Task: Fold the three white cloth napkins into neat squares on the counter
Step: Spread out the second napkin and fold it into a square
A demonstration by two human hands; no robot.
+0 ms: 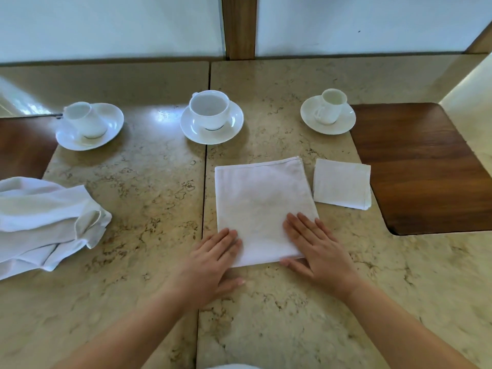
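A white napkin (pixel 262 201) lies flat in the middle of the stone counter (pixel 133 169), folded into a large rectangle. My left hand (pixel 213 259) rests flat on its near left corner, fingers together. My right hand (pixel 316 249) presses flat on its near right corner, thumb at the near edge. To the right lies a smaller napkin (pixel 342 183) folded into a neat square. A crumpled white napkin (pixel 45 222) sits in a loose heap at the left edge of the counter.
Three white cups on saucers stand along the back: one at left (pixel 89 126), one in the middle (pixel 211 117), one at right (pixel 328 111). A dark wooden panel (pixel 420 169) lies right of the small napkin, another (pixel 21 147) at far left. A wall backs the counter.
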